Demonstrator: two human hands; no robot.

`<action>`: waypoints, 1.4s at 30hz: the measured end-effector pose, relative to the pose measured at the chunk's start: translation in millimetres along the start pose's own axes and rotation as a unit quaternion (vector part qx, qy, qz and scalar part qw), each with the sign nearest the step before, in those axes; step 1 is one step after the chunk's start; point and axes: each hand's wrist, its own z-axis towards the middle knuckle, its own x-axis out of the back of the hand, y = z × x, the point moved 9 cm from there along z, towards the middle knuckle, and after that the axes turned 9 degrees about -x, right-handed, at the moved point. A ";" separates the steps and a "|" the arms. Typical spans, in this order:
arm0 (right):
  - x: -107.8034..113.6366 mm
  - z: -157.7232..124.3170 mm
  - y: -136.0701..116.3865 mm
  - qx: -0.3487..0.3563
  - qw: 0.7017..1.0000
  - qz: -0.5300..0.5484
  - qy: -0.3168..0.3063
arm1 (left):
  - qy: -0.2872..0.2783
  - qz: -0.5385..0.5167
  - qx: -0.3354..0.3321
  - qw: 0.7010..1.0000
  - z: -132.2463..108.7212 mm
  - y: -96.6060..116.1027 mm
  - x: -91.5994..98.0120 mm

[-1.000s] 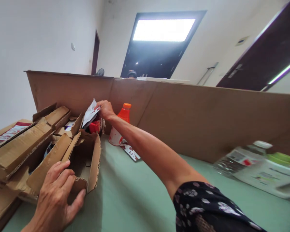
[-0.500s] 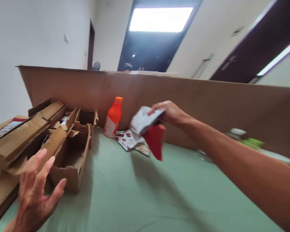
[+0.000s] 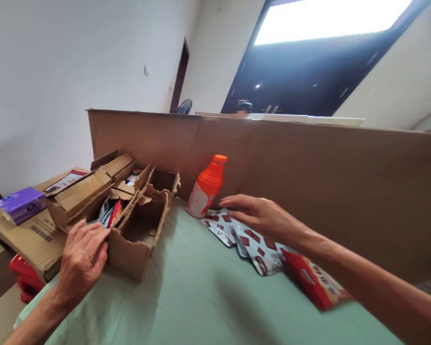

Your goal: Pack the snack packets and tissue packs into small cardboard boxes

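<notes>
You have a table covered in pale green cloth (image 3: 187, 297) in front of you, with twelve o'clock straight ahead. At two o'clock a glossy red packet with yellow and white print (image 3: 311, 278) lies on it, partly hidden by your right forearm.

Your left hand (image 3: 83, 251) is at ten o'clock, fingers side by side and slightly bent, thumb apart, with nothing visible in its grasp. It is right by the near edge of the brown cardboard boxes; you cannot tell whether it presses on them. Just beyond its fingers, upright red and pale-blue packets (image 3: 115, 213) stand in one compartment. The long, open-topped brown cardboard box (image 3: 127, 254) beside that compartment is at eleven.

Between twelve and one, flat white packets printed with brown squares (image 3: 260, 249) overlap on the cloth. Your right hand (image 3: 260, 213) is over their far end, fingers stretched out and close together, no object visible in it; contact with the packets cannot be made out.

At twelve, the orange plastic bottle with a white label (image 3: 206, 187) stands just past those packets. At ten, a purple box-shaped pack (image 3: 21, 205) lies on flat cardboard.

Farther off, a brown cardboard panel (image 3: 326, 177) runs from eleven to two. Behind it, just past twelve, is a person (image 3: 242, 110), mostly hidden.
</notes>
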 end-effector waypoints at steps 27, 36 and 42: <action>-224.4 88.0 -315.1 0.440 0.843 -0.232 -0.204 | 0.048 0.027 0.140 0.989 -74.0 -34.2 -29.4; -173.9 99.0 -314.3 0.392 0.891 -0.188 -0.130 | 0.081 0.020 0.158 0.984 -89.8 -30.7 -28.2; -102.0 108.1 -295.1 0.315 0.938 -0.133 -0.060 | 0.104 0.013 0.190 0.976 -98.8 -31.7 -22.8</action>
